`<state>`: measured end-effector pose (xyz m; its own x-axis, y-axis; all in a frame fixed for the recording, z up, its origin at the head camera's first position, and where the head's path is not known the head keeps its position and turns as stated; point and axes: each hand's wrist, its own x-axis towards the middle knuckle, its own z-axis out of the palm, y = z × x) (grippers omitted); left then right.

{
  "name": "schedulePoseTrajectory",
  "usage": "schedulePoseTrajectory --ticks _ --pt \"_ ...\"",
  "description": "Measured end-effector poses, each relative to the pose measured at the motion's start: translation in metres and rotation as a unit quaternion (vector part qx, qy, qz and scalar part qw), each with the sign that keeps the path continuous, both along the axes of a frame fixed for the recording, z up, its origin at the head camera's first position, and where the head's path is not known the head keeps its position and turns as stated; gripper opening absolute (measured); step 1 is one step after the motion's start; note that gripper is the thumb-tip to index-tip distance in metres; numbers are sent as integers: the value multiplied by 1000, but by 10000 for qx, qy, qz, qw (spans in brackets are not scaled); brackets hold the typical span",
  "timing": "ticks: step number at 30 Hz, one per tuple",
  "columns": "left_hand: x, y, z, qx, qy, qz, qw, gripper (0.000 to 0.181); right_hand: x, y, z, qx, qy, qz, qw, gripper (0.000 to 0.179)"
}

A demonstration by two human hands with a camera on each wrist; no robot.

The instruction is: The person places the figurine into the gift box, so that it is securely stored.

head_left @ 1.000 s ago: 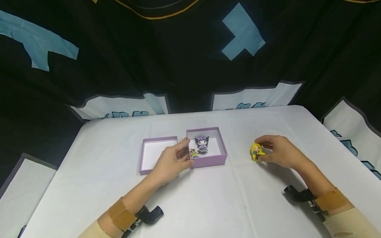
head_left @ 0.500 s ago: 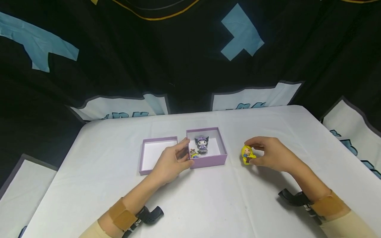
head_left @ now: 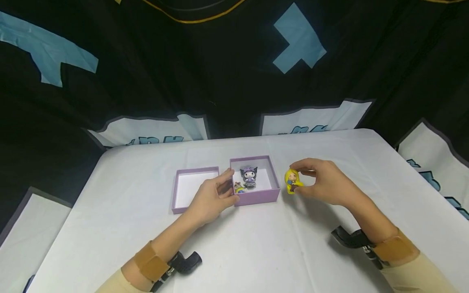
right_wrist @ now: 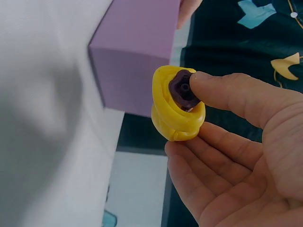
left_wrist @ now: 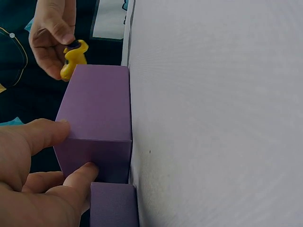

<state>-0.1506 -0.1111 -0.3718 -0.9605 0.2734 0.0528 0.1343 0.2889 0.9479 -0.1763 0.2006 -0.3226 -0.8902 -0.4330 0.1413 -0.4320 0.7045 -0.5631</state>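
My right hand (head_left: 324,179) pinches a small figurine (head_left: 292,181) with long yellow hair. It is held upright just right of the purple box (head_left: 256,198), with its shadow on the table. Its dark purple base (right_wrist: 183,90) shows beside my thumb in the right wrist view. My left hand (head_left: 211,200) grips the box's left front corner, thumb at the front and fingers along the left wall. Inside the open box stand a purple-and-black hooded figurine (head_left: 249,176) and a smaller, partly hidden figure (head_left: 239,188) in its front left corner.
A shallow purple lid (head_left: 174,191), white inside, lies left of the box, partly covered by my left hand. White cloth (head_left: 256,252) covers the table. A dark patterned curtain (head_left: 165,73) hangs behind the far edge.
My right hand has carried the yellow-haired figurine leftward across the table, close to the box, and raised it slightly. My left hand stays at the box's corner.
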Motion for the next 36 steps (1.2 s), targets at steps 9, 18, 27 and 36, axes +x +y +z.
schedulePoseTrajectory --ticks 9,18,27,36 --pt "6 2 11 18 -39 -3 10000 72 -4 -23 4 -294 87 95 9995 51" --pt "0 1 2 -19 -26 60 10000 73 -12 -40 0 -544 52 224 9983 49" --pt "11 7 22 -97 -151 144 9997 72 -18 -52 -5 -469 -396 131 9980 53" --pt "1 2 1 -163 -40 149 9997 72 -22 -56 -7 -206 -287 164 9992 54"
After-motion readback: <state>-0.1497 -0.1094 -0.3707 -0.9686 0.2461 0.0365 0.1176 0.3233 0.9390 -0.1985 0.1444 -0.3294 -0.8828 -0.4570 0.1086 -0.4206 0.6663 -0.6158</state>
